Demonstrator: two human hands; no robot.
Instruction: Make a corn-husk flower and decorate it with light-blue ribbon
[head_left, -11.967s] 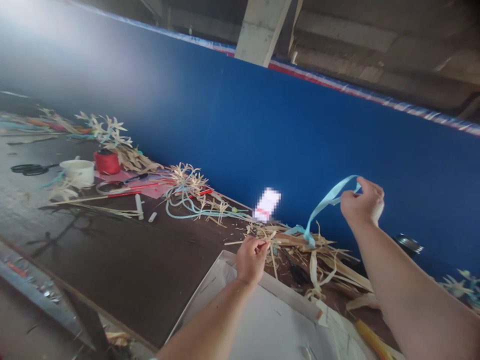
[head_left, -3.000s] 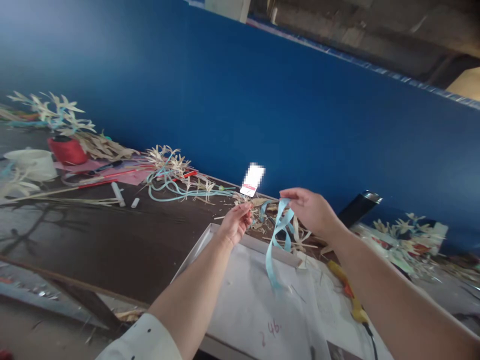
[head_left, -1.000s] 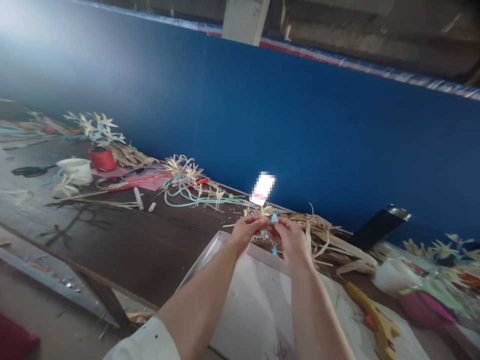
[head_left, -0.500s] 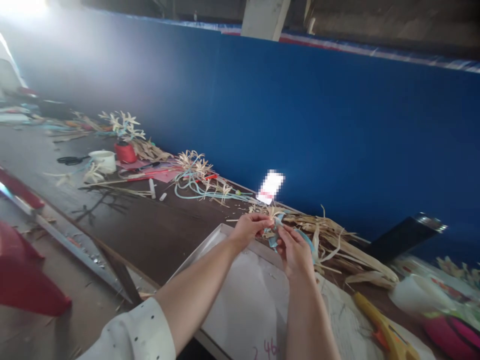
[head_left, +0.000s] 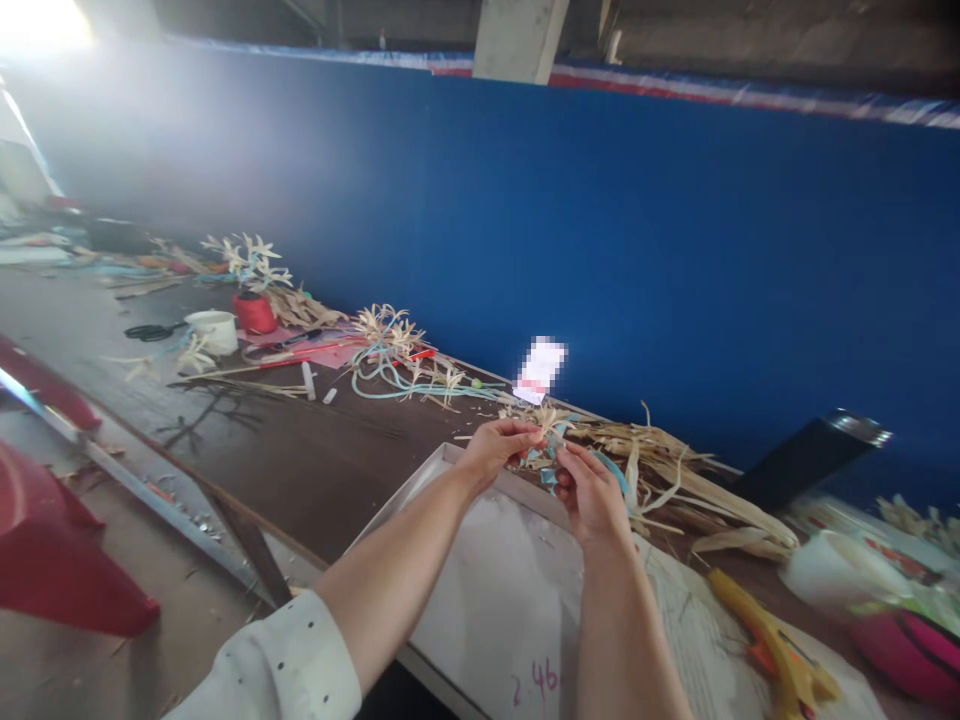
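The flower [head_left: 550, 415] I have in front of me on the head camera is pale straw in colour, its narrow, pointed petals splayed like a small star. It sits above the far rim of a white box [head_left: 510, 590], pinched near its base by the fingertips of the left hand [head_left: 495, 448]. The right hand [head_left: 596, 500] comes in just beside it, thumb and fingers pressed together on a light blue ribbon [head_left: 613, 470]. I see the two hands close together, fingertips almost meeting. The ribbon looks flat, soft and matte; part dangles under the fingers and a bowed length shows behind the right hand. Exactly how it lies against the stem is too small for me to make out.

Just behind, dry husks [head_left: 675, 465] lie in a heap, papery, tan and curling at the ends. The box is shallow and smooth, with "2.46" handwritten on it. To the right I get a dark cylindrical flask [head_left: 810, 460] with a shiny metallic top, leaning, and a yellow plastic glue gun [head_left: 772, 640]. Across the dark brown counter [head_left: 352, 470], slim light blue cords [head_left: 397, 388] loop beside more spiky flowers, with a red spool [head_left: 255, 313] farther left.
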